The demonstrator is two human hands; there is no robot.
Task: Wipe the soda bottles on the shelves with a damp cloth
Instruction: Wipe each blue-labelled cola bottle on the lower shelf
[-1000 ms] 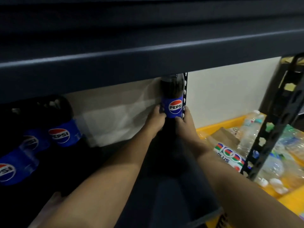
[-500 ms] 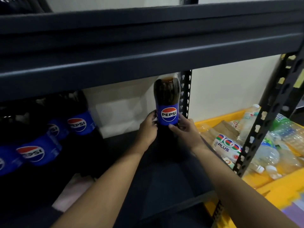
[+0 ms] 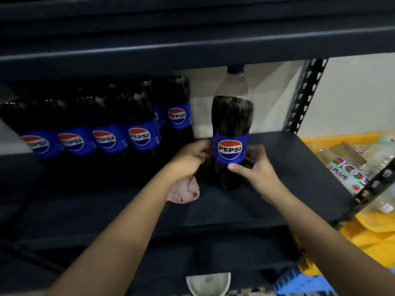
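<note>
A large Pepsi bottle (image 3: 232, 133) with a blue label stands upright on the dark shelf (image 3: 277, 167), near its right end. My left hand (image 3: 190, 157) is curled against the bottle's left side and holds a pink cloth (image 3: 183, 192), which hangs below the hand onto the shelf. More pink fabric shows behind the bottle above my right hand (image 3: 256, 171). That hand grips the bottle's right side, with the thumb just under the label. A row of several Pepsi bottles (image 3: 139, 135) stands at the left of the same shelf.
The shelf above (image 3: 192, 45) hangs low over the bottle's cap. A perforated black upright (image 3: 303, 95) stands at the back right. A yellow bin (image 3: 363, 236) of plastic bottles sits to the right. A white bowl (image 3: 208, 283) and a blue crate (image 3: 299, 283) lie below.
The bottle has come forward from the back corner by the upright toward the shelf's middle, both hands still on it. The view dropped, showing the cap and the cloth.
</note>
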